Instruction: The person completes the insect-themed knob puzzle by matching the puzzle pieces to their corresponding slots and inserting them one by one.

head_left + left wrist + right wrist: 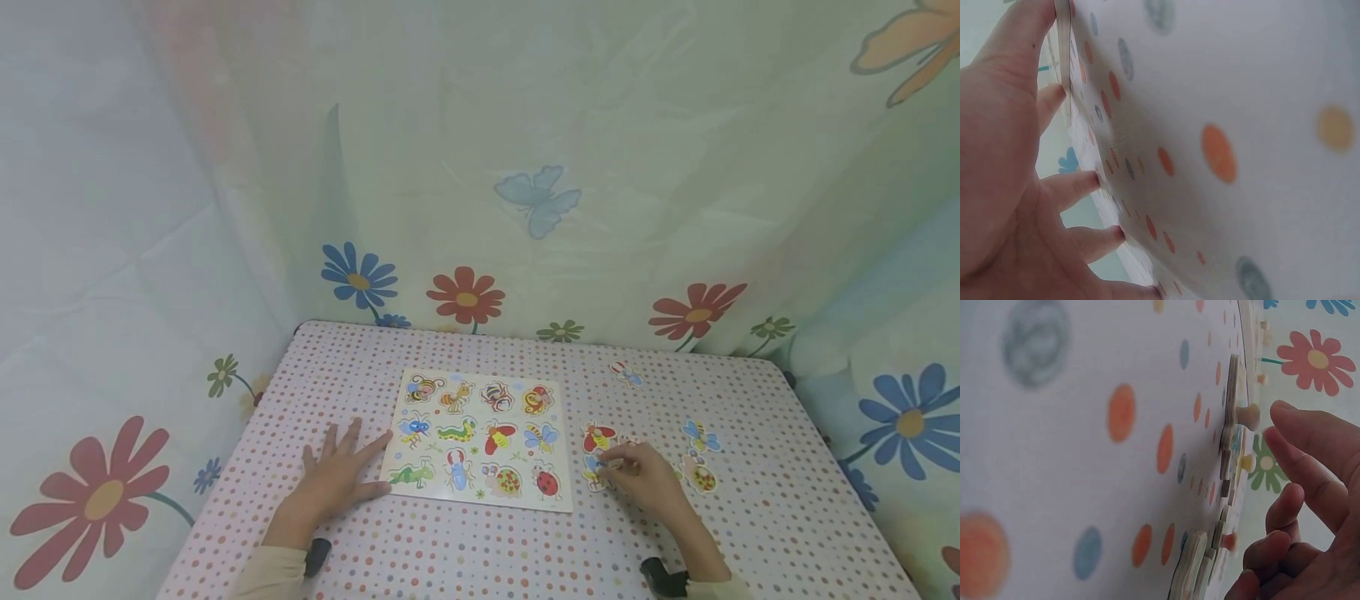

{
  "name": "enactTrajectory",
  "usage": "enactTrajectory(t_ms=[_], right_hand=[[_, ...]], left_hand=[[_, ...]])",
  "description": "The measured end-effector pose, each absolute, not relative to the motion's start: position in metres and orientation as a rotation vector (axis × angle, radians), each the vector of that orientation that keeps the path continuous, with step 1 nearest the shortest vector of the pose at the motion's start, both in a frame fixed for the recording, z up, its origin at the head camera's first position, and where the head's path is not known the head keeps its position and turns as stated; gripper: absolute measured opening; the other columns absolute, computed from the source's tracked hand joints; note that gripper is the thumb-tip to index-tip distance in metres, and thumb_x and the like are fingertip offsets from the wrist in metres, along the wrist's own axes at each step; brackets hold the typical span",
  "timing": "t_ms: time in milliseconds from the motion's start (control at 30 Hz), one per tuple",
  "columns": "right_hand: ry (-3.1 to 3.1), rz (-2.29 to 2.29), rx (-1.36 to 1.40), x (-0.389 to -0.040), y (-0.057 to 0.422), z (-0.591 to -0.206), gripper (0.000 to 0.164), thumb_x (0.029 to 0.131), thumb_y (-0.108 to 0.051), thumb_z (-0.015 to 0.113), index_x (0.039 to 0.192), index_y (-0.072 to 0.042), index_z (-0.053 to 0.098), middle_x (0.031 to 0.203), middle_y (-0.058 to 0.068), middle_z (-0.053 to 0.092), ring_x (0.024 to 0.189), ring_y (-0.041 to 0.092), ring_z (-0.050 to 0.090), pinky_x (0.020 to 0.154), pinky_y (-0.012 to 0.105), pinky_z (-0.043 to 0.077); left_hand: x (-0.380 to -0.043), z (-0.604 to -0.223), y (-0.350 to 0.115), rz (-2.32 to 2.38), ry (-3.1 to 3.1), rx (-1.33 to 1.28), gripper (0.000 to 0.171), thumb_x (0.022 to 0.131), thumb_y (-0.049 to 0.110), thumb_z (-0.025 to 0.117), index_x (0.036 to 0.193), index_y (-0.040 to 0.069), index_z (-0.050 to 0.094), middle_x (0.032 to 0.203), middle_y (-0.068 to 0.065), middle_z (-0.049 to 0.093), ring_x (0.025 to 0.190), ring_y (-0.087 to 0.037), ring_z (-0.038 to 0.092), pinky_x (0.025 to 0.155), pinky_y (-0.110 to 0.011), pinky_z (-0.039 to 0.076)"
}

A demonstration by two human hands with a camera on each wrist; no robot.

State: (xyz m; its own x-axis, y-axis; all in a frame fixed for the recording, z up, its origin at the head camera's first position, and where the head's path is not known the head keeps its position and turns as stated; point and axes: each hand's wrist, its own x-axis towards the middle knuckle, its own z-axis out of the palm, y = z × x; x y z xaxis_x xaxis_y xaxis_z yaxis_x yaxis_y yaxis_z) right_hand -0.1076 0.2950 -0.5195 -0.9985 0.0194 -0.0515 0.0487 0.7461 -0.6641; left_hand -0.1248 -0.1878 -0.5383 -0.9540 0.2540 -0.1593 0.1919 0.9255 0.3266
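Observation:
A rectangular puzzle board printed with insects lies on the table. My left hand rests on the cloth at its left side, fingers spread, with the thumb and index fingertip at the board's edge. To the right of the board, my right hand hovers over loose knobbed pieces. Thumb and forefinger are close together just off a wooden knob, with a gap between; the other fingers are bent. Under those fingertips lies a blue-winged piece, partly covered, below a red-winged insect piece.
A stag beetle piece lies farther back on the right. Beyond the right hand are a bee piece and a spotted piece. The dotted tablecloth covers the table, and a flowered curtain hangs behind it.

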Motion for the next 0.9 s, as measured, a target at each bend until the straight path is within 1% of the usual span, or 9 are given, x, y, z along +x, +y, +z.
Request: enactTrajectory(t_ms=[100,200,433,667,900], right_hand=[[2.882,-1.071,0.09,-0.1079,0.2942,-0.5223,0.019,0.083,-0.014,0.081,0.101,-0.011,0.076,0.09,0.005,0.057,0.08,0.02,0.049,0.066,0.032,0.043],[2.895,-1.038,0.093,-0.1089,0.2938,-0.5263,0.018,0.082,-0.014,0.082,0.099,-0.012,0.076,0.09,0.004,0.057,0.08,0.019,0.05,0.066,0.032,0.043],[2.926,-0.987,0.038,-0.1083,0.2922,-0.527,0.016,0.081,-0.013,0.082,0.094,-0.011,0.075,0.081,0.002,0.054,0.073,0.018,0.048,0.062,0.032,0.042],[2.942,-0.967,0.012,-0.1086,0.291,-0.5254,0.015,0.08,-0.012,0.083,0.093,-0.011,0.076,0.082,0.003,0.055,0.073,0.018,0.048,0.063,0.032,0.043],[2.949,-0.946,0.014,-0.1091,0.2912,-0.526,0.015,0.082,-0.012,0.082,0.095,-0.01,0.076,0.081,0.003,0.052,0.072,0.019,0.045,0.061,0.032,0.04]], left_hand=[[-0.1248,-0.5402,-0.1882,0.463,2.885,0.336,0.082,0.084,0.064,0.065,0.155,0.037,0.036,0.164,-0.021,0.012,0.144,-0.057,0.002,0.101,-0.082,-0.001],[-0.1245,-0.5414,-0.1882,0.467,2.883,0.332,0.083,0.083,0.065,0.065,0.155,0.038,0.036,0.164,-0.021,0.011,0.144,-0.056,0.001,0.101,-0.082,-0.001],[-0.1241,-0.5415,-0.1882,0.468,2.887,0.334,0.083,0.083,0.065,0.066,0.155,0.037,0.036,0.164,-0.021,0.012,0.144,-0.056,0.002,0.101,-0.082,0.0],[-0.1251,-0.5387,-0.1876,0.49,2.884,0.339,0.082,0.084,0.064,0.066,0.155,0.036,0.037,0.164,-0.022,0.011,0.144,-0.057,0.0,0.101,-0.082,-0.002],[-0.1257,-0.5372,-0.1877,0.498,2.873,0.334,0.082,0.084,0.063,0.066,0.155,0.036,0.037,0.164,-0.021,0.011,0.144,-0.056,0.0,0.102,-0.082,-0.002]])
